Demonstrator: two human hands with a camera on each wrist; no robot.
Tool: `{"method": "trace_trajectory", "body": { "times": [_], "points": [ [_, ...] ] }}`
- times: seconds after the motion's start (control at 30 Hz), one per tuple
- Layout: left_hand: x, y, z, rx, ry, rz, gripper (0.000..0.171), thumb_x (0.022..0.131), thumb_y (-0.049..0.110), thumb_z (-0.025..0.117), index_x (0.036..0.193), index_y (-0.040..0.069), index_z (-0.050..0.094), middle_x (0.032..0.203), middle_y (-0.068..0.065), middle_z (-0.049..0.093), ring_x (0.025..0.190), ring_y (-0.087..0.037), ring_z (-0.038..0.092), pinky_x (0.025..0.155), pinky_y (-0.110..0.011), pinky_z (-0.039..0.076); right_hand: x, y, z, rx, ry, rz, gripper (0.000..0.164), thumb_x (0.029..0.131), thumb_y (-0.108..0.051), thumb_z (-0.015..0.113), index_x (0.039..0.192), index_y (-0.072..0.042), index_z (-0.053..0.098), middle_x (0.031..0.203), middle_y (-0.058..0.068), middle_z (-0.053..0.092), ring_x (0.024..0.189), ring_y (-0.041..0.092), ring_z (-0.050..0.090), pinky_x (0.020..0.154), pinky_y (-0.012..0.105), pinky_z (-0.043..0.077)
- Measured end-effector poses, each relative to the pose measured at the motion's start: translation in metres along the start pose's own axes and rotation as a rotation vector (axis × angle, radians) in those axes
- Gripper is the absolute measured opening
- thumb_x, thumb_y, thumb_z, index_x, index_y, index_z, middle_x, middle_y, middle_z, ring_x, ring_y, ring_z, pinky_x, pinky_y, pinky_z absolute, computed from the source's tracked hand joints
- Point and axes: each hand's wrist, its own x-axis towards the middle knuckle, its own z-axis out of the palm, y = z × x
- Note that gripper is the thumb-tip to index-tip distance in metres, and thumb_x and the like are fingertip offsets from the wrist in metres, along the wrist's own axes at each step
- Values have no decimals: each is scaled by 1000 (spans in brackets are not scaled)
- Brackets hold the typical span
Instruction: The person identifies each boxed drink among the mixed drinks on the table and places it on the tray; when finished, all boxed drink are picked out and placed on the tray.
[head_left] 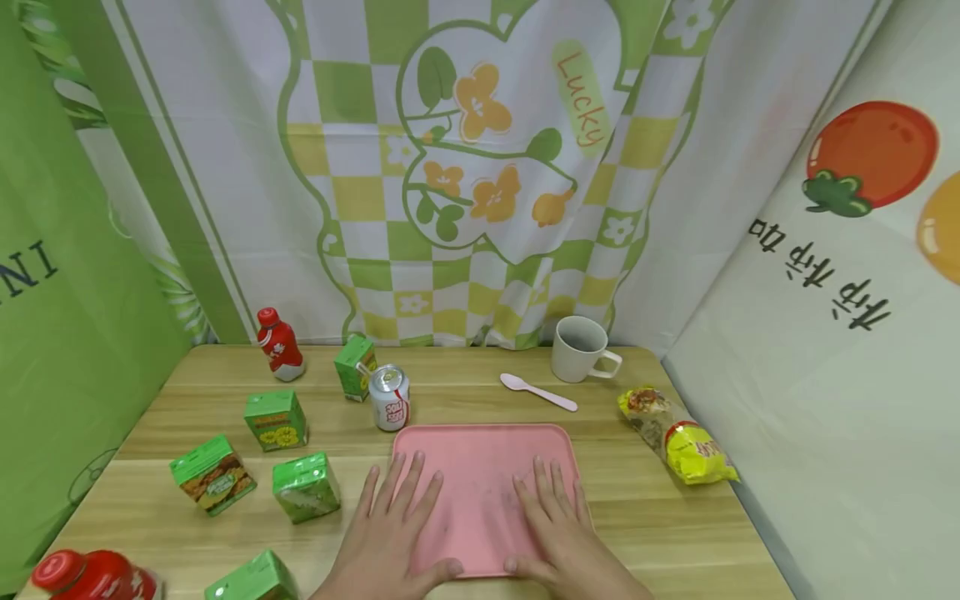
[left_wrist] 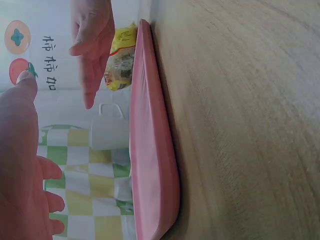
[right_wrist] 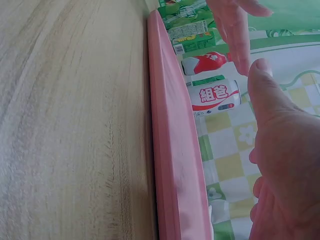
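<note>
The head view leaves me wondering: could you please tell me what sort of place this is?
It looks like an indoor tabletop set, perhaps staged for recording: a checked, flower-printed curtain hangs behind a wood-grain table, which bears a pink tray and a drink can.

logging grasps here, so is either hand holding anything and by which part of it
Nothing is held: the left hand and right hand, spread open, hover above the pink, rectangular, plastic-looking tray, gripping no part.

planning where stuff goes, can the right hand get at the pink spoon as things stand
Probably yes: the right hand holds nothing, and only the low-rimmed pink tray lies between, with nothing standing on it; the spoon lies uncovered beyond its far edge.
</note>
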Motion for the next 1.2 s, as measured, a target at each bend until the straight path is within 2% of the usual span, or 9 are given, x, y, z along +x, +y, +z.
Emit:
{"method": "trace_trajectory", "body": {
  "times": [0.3, 0.47, 0.57, 0.67, 0.77, 0.83, 0.93, 1.07, 1.2],
  "points": [
    [-1, 1, -4, -52, 7, 3, 101, 86, 86, 41, 156, 12, 42, 165, -13, 24, 150, -37, 18, 115, -61, 17, -2, -1, 1, 81, -27, 41, 90, 94, -49, 69, 161, -10, 25, 165, 25, 1, 148, 48, 4, 112, 68, 12],
    [-1, 2, -11, -101, 23, -9, 99, 86, 84, 45, 155, 13, 43, 164, -11, 27, 150, -35, 19, 116, -60, 16, -3, -1, -1, 164, -40, 64, 86, 97, -45, 67, 163, -16, 19, 166, 17, -4, 150, 42, 0, 114, 66, 9],
    [-2, 0, -19, -171, 46, -13, 95, 87, 79, 54, 155, 13, 43, 163, -8, 30, 148, -33, 26, 116, -57, 20, -2, 1, -2, 334, 5, 69, 78, 101, -32, 65, 163, -20, 19, 167, 12, -1, 151, 38, 4, 115, 57, 12],
    [-4, -3, -31, -263, 94, -4, 88, 86, 69, 67, 152, 14, 47, 160, -5, 37, 143, -30, 38, 114, -55, 24, -1, 7, 0, 563, 103, 8, 73, 101, -9, 63, 162, -16, 24, 164, 17, 21, 146, 40, 28, 113, 50, 30],
    [-10, -7, -43, -312, 144, -21, 80, 85, 61, 74, 148, 15, 54, 154, -3, 46, 136, -27, 47, 116, -53, 23, 0, 13, 3, 758, 188, -11, 68, 98, 7, 60, 158, -10, 32, 148, 28, 43, 128, 42, 50, 102, 43, 47],
    [-15, -11, -52, -319, 166, -55, 75, 84, 57, 77, 144, 15, 58, 150, -3, 51, 134, -27, 49, 118, -52, 19, -1, 17, 5, 852, 233, 45, 67, 97, 10, 60, 156, -11, 36, 139, 29, 49, 118, 40, 56, 96, 40, 52],
    [-27, -19, -67, -322, 183, -123, 69, 84, 53, 79, 138, 14, 63, 146, -4, 55, 132, -28, 51, 120, -50, 16, -3, 24, 6, 921, 297, 165, 65, 96, 8, 63, 154, -12, 41, 136, 26, 52, 114, 34, 58, 93, 34, 53],
    [-46, -31, -84, -336, 190, -246, 58, 83, 41, 84, 131, 15, 67, 140, -3, 59, 127, -28, 53, 119, -53, 16, -5, 36, 6, 931, 365, 263, 71, 89, 7, 73, 152, -8, 43, 135, 21, 52, 111, 28, 58, 93, 32, 53],
    [-64, -44, -91, -337, 201, -359, 52, 83, 33, 86, 128, 13, 68, 133, -6, 62, 122, -32, 54, 118, -58, 14, -7, 51, 3, 891, 435, 337, 75, 83, 7, 79, 149, -3, 46, 132, 22, 52, 108, 29, 58, 90, 28, 53]
  ]
}}
